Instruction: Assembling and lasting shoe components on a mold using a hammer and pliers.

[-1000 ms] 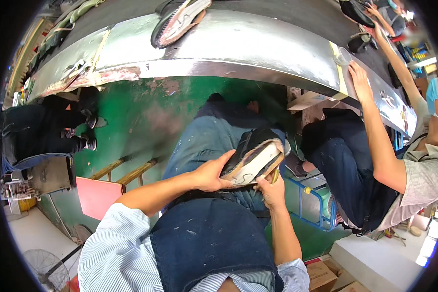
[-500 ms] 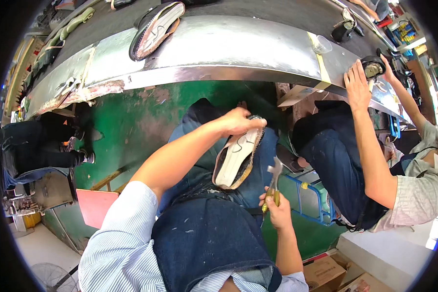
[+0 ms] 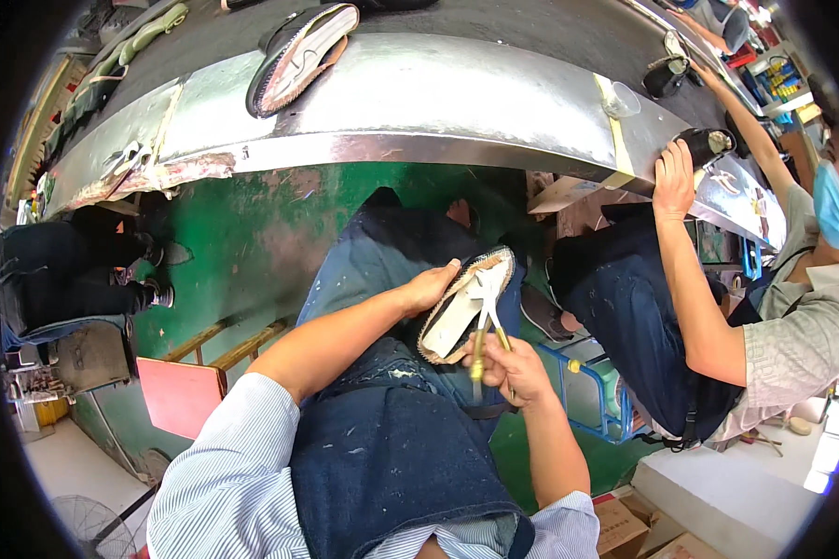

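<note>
A shoe rests over my lap with its bottom up, showing a pale insole and a pleated edge of upper material all round. My left hand grips its left side, thumb along the rim. In my right hand is a pair of lasting pliers, fingers wrapped round the yellowish handles. The metal head of the pliers lies over the insole near the shoe's far end; whether the jaws touch the edge, I cannot tell.
Ahead runs a metal-edged bench bearing another bottom-up shoe. On my right a co-worker's hand touches a black shoe. A blue stool stands beside me, and a pink board stands at left.
My right hand has raised the pliers from beside the shoe to over its insole. My left hand has shifted from the far end to the left side, and the shoe has tilted.
</note>
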Demonstrator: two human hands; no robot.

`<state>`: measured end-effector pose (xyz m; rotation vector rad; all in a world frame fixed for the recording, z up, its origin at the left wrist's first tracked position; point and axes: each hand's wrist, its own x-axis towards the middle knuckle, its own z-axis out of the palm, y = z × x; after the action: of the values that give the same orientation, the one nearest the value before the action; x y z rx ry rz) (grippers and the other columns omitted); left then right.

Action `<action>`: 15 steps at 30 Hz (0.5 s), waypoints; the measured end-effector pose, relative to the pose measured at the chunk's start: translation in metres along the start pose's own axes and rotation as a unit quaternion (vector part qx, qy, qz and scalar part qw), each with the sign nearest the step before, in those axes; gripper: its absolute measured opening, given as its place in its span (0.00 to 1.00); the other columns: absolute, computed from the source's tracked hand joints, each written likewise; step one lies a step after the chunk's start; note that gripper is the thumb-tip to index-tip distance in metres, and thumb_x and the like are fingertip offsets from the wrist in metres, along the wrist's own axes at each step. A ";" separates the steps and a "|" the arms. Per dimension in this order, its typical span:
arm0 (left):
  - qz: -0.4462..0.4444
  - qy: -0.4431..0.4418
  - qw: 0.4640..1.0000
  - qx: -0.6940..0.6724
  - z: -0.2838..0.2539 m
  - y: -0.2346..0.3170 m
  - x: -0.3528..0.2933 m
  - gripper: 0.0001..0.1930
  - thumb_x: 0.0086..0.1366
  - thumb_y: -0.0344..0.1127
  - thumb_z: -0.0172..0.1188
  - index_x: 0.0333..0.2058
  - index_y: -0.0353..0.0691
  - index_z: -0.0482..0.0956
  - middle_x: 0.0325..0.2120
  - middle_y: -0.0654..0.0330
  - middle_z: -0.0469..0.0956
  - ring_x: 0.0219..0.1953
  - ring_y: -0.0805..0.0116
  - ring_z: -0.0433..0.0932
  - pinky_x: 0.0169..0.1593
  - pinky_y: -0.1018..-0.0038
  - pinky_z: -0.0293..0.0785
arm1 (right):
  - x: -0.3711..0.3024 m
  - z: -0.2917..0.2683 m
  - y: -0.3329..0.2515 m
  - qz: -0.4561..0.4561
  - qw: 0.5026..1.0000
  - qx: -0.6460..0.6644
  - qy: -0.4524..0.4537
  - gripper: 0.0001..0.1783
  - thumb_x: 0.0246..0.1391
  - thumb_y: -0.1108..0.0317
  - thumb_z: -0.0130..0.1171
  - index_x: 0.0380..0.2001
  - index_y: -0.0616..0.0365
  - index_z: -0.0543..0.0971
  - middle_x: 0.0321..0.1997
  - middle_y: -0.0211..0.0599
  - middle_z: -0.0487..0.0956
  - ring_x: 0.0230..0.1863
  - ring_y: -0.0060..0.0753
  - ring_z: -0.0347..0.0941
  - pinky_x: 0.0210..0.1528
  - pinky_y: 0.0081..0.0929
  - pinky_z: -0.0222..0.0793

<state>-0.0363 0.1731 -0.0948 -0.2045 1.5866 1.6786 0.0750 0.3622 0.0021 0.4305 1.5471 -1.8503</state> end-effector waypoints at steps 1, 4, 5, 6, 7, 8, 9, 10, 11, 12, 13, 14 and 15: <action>-0.010 -0.026 1.000 0.006 -0.001 -0.003 0.000 0.35 0.73 0.62 0.35 0.53 0.36 0.76 0.47 0.54 0.79 0.46 0.67 0.77 0.54 0.69 0.71 | 0.006 0.003 -0.002 -0.029 0.986 -0.138 0.088 0.16 0.61 0.66 0.54 0.48 0.64 0.74 0.46 0.44 0.78 0.44 0.32 0.77 0.38 0.30 0.75; 0.011 -0.039 0.996 0.083 -0.003 -0.016 -0.001 0.33 0.75 0.58 0.32 0.52 0.35 0.77 0.48 0.55 0.79 0.49 0.66 0.75 0.56 0.70 0.68 | 0.011 0.001 -0.009 -0.297 0.833 -0.373 0.282 0.10 0.60 0.67 0.54 0.39 0.62 0.77 0.28 0.36 0.78 0.29 0.24 0.74 0.32 0.30 0.70; 0.017 -0.035 0.995 0.096 -0.003 -0.019 0.001 0.33 0.75 0.58 0.32 0.52 0.35 0.77 0.48 0.55 0.79 0.49 0.67 0.74 0.57 0.70 0.67 | 0.009 -0.002 -0.011 -0.219 0.899 -0.279 0.256 0.10 0.60 0.67 0.54 0.39 0.62 0.77 0.28 0.34 0.78 0.28 0.22 0.74 0.30 0.28 0.70; 0.023 -0.037 0.992 0.117 -0.002 -0.022 0.000 0.33 0.75 0.57 0.32 0.52 0.35 0.77 0.48 0.55 0.78 0.50 0.67 0.74 0.58 0.70 0.67 | 0.001 -0.006 -0.012 -0.144 0.949 -0.170 0.221 0.10 0.61 0.67 0.54 0.39 0.62 0.77 0.27 0.32 0.78 0.27 0.21 0.73 0.29 0.26 0.70; 0.029 -0.048 0.991 0.118 -0.002 -0.024 0.002 0.33 0.75 0.56 0.32 0.52 0.34 0.77 0.48 0.55 0.78 0.50 0.67 0.73 0.58 0.70 0.66 | -0.007 -0.014 -0.014 -0.110 0.955 -0.202 0.186 0.11 0.61 0.66 0.55 0.42 0.63 0.77 0.32 0.34 0.80 0.29 0.21 0.74 0.26 0.22 0.70; 0.020 -0.039 0.992 0.117 -0.002 -0.027 0.003 0.33 0.75 0.56 0.32 0.52 0.34 0.77 0.48 0.55 0.78 0.50 0.67 0.73 0.58 0.70 0.66 | -0.016 -0.017 -0.012 -0.108 0.957 -0.202 0.178 0.11 0.61 0.66 0.55 0.42 0.63 0.77 0.32 0.34 0.80 0.29 0.21 0.74 0.26 0.22 0.70; 0.022 -0.038 0.992 0.115 -0.001 -0.028 0.004 0.33 0.75 0.56 0.31 0.52 0.34 0.77 0.48 0.55 0.78 0.50 0.67 0.73 0.58 0.69 0.66 | -0.025 -0.021 -0.008 -0.052 0.978 -0.166 0.114 0.13 0.61 0.67 0.55 0.45 0.65 0.76 0.35 0.37 0.80 0.31 0.23 0.75 0.27 0.21 0.71; 0.029 -0.043 0.992 0.114 0.000 -0.030 0.005 0.33 0.75 0.56 0.31 0.52 0.34 0.76 0.48 0.54 0.78 0.50 0.67 0.73 0.58 0.69 0.66 | -0.029 -0.023 -0.004 0.041 0.986 -0.144 0.072 0.15 0.61 0.68 0.55 0.48 0.66 0.75 0.38 0.39 0.80 0.32 0.25 0.76 0.29 0.19 0.72; 0.025 -0.038 0.993 0.106 0.001 -0.031 0.007 0.33 0.75 0.56 0.31 0.52 0.34 0.76 0.48 0.54 0.78 0.50 0.67 0.73 0.58 0.69 0.66 | -0.030 -0.025 0.001 0.010 0.990 -0.133 0.050 0.15 0.61 0.68 0.55 0.48 0.66 0.75 0.38 0.39 0.80 0.32 0.25 0.76 0.29 0.19 0.72; 0.042 -0.035 0.989 0.138 0.001 -0.032 0.007 0.33 0.75 0.56 0.31 0.52 0.34 0.76 0.48 0.54 0.78 0.50 0.66 0.73 0.59 0.69 0.65 | -0.029 -0.023 0.007 0.003 0.995 -0.092 0.046 0.15 0.61 0.67 0.55 0.47 0.66 0.76 0.38 0.38 0.80 0.34 0.24 0.76 0.29 0.19 0.72; 0.051 -0.031 0.984 0.169 0.001 -0.032 0.008 0.32 0.76 0.56 0.30 0.52 0.35 0.76 0.48 0.54 0.78 0.50 0.66 0.74 0.59 0.69 0.65 | -0.025 -0.019 0.014 -0.003 0.998 -0.048 0.043 0.15 0.61 0.66 0.55 0.46 0.65 0.76 0.39 0.38 0.80 0.35 0.23 0.76 0.30 0.19 0.72; 0.054 -0.037 0.984 0.167 0.002 -0.033 0.008 0.32 0.76 0.56 0.30 0.52 0.35 0.76 0.48 0.54 0.78 0.50 0.66 0.74 0.59 0.69 0.65 | -0.022 -0.016 0.019 -0.008 0.999 -0.005 0.039 0.15 0.62 0.64 0.55 0.46 0.65 0.77 0.40 0.37 0.80 0.36 0.22 0.76 0.30 0.19 0.72; 0.051 -0.035 0.984 0.164 0.001 -0.033 0.007 0.33 0.75 0.56 0.29 0.53 0.33 0.75 0.51 0.48 0.76 0.55 0.57 0.71 0.61 0.66 0.63 | -0.016 -0.015 0.022 0.011 0.990 -0.105 0.094 0.16 0.60 0.66 0.54 0.47 0.66 0.76 0.41 0.41 0.79 0.39 0.31 0.77 0.36 0.26 0.73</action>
<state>-0.0199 0.1739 -0.1245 0.1058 1.8160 1.4545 0.0985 0.3794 -0.0075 0.5341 1.8346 -1.6456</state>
